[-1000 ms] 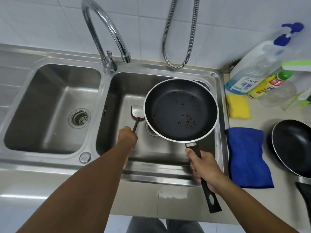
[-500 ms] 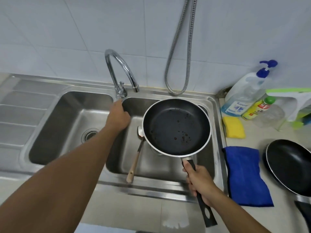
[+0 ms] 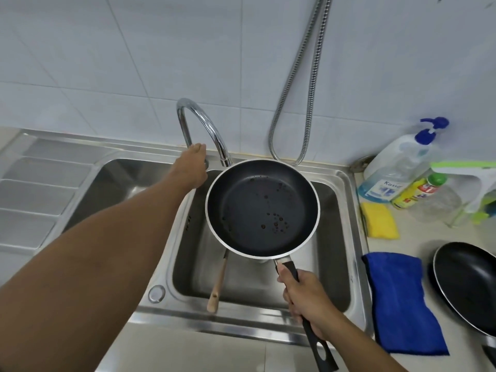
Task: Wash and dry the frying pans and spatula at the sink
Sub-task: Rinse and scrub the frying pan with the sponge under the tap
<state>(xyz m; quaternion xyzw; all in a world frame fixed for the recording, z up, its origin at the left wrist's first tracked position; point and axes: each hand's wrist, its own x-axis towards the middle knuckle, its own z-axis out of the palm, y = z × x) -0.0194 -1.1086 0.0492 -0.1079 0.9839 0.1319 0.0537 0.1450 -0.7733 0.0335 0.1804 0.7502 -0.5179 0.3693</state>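
Round black non-stick frying pan [image 3: 263,208], silver-rimmed and speckled, was held level over the steel sink [image 3: 346,210]. Right hand [image 3: 308,299] was clamped on its handle; left hand [image 3: 192,167] was curled at the chrome tap [image 3: 200,124] base, grip unclear.

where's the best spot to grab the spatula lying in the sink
Take the spatula by the bare end of its wooden handle, which leans on the front wall of the right basin, pointing toward the person. Come from above and the near side with the left hand, now at the faucet. The blade end lies hidden under the frying pan held by the right hand.
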